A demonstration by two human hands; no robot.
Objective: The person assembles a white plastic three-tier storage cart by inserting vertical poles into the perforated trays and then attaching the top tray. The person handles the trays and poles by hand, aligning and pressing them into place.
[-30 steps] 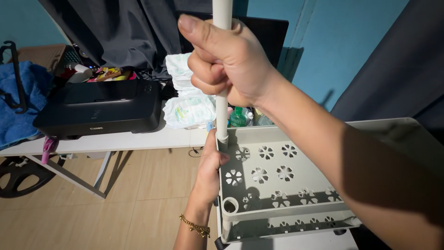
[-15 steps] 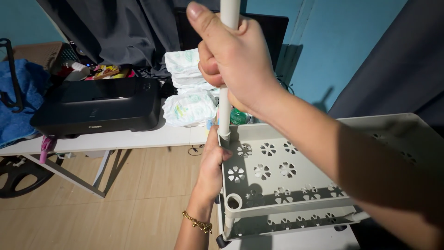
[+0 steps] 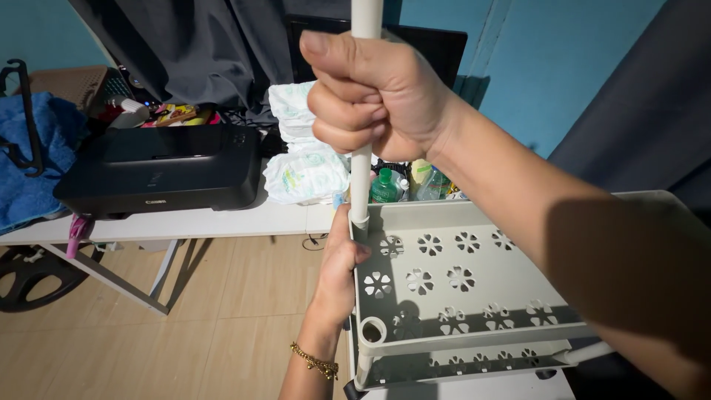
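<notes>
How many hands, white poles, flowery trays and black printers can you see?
Hands: 2, the right hand gripping the pole, the left hand on the tray's corner
White pole: 1
Tray with flower-shaped holes: 1
Black printer: 1
Total: 5

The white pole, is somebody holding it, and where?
Yes. The right hand is wrapped around the white pole partway up. The left hand grips the corner of the grey shelf tray below.
</notes>
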